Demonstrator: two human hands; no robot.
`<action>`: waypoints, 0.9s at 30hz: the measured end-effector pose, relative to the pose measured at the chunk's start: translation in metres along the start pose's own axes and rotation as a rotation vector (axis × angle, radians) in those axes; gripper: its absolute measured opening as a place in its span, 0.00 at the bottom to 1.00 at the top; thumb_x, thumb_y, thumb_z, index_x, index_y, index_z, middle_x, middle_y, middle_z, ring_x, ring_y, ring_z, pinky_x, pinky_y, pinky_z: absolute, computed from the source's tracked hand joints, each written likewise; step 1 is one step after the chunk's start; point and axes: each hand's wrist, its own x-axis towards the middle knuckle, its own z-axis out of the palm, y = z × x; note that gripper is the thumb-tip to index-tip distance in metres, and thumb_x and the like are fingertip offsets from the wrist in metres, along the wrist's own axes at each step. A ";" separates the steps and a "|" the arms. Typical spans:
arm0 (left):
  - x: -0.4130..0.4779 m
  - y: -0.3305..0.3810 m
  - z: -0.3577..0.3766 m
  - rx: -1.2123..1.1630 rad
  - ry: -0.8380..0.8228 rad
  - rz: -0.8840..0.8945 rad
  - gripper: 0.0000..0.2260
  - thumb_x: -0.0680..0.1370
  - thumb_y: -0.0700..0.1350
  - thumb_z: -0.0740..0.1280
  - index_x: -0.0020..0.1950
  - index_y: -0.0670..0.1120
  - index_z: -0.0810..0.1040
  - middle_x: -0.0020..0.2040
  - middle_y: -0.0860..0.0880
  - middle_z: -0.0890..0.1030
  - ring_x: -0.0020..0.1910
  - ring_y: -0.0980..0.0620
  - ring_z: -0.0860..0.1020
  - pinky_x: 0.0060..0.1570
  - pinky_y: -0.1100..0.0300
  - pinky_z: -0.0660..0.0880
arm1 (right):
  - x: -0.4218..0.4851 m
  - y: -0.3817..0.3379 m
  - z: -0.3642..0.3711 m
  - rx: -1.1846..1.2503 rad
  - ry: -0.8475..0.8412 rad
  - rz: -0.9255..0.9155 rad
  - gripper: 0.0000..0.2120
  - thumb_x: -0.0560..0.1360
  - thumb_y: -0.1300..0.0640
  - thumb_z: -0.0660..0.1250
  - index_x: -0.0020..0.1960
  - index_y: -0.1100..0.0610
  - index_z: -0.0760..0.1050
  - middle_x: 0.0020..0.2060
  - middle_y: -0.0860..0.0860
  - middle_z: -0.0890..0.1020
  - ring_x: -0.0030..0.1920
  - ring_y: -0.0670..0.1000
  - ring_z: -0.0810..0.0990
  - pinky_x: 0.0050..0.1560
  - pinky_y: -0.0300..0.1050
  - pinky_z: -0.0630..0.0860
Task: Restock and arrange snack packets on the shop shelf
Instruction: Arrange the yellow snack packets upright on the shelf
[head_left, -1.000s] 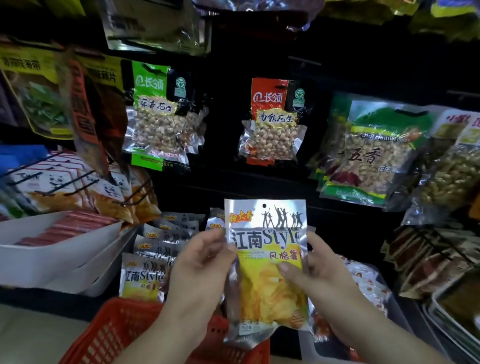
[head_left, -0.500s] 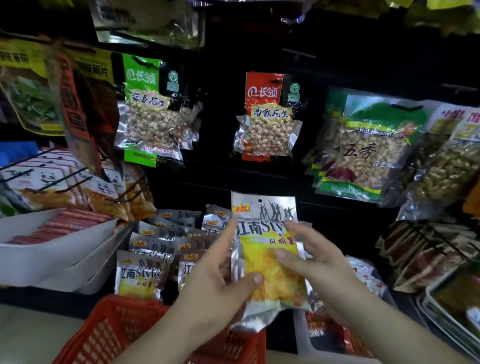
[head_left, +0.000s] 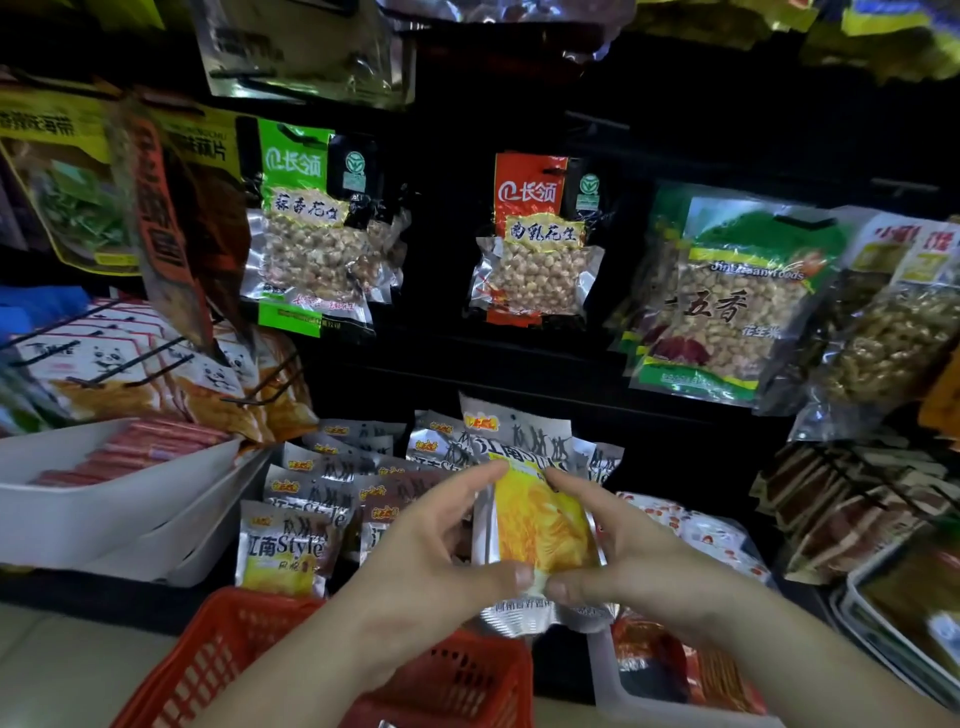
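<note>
While it is hanging upright above the basket (head_left: 218, 660), the packet (head_left: 540, 525) is sitting between the left hand (head_left: 431, 551) and right hand (head_left: 639, 556). Both are pinching it, fingers (head_left: 467, 483) clamped on its front.

Bare hands with short nails: left hand (head_left: 431, 551), right hand (head_left: 631, 564).

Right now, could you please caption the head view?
Left hand and right hand hold a snack packet near matching shelved packets.
</note>
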 end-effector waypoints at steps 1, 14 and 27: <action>0.000 0.000 0.003 -0.001 -0.024 0.002 0.38 0.71 0.38 0.81 0.70 0.69 0.72 0.66 0.67 0.79 0.62 0.65 0.79 0.54 0.66 0.79 | 0.001 0.000 0.000 0.000 0.018 0.007 0.48 0.66 0.67 0.83 0.75 0.34 0.68 0.68 0.46 0.78 0.58 0.47 0.85 0.57 0.43 0.81; 0.018 0.002 0.052 0.166 0.002 0.187 0.22 0.80 0.41 0.70 0.67 0.65 0.78 0.57 0.57 0.83 0.52 0.59 0.83 0.53 0.57 0.81 | 0.010 -0.020 0.015 0.209 0.285 -0.154 0.21 0.79 0.49 0.71 0.69 0.32 0.74 0.63 0.50 0.82 0.60 0.57 0.84 0.51 0.55 0.84; 0.032 0.001 0.011 -0.309 0.273 0.022 0.17 0.74 0.38 0.78 0.53 0.60 0.83 0.49 0.47 0.84 0.44 0.50 0.82 0.43 0.58 0.80 | 0.011 -0.022 0.005 0.161 0.268 -0.172 0.31 0.83 0.62 0.66 0.78 0.35 0.64 0.60 0.50 0.86 0.61 0.54 0.84 0.66 0.60 0.77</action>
